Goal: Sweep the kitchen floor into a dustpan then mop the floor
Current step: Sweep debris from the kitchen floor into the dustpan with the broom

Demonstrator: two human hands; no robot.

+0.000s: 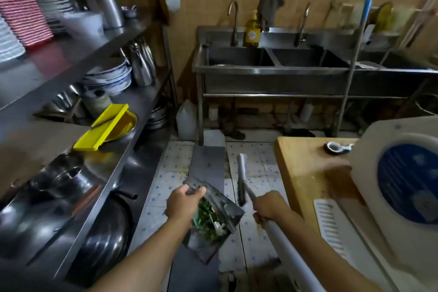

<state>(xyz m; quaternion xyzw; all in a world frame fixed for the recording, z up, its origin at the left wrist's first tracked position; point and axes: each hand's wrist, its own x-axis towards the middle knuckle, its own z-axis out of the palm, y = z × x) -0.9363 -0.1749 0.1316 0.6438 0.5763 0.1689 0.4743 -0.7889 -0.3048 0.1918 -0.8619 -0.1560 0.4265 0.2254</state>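
Low in the middle: left hand [182, 204] curled tight on full dustpan [213, 218], lifted off floor [166, 187]. Right hand [267, 206] wrapped round broom [241, 180] handle. Could tip, spilling scraps back down.

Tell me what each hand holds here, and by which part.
The left hand grips the dustpan, loaded with debris, at its upper edge. The right hand grips the broom by its white handle, just behind the head.
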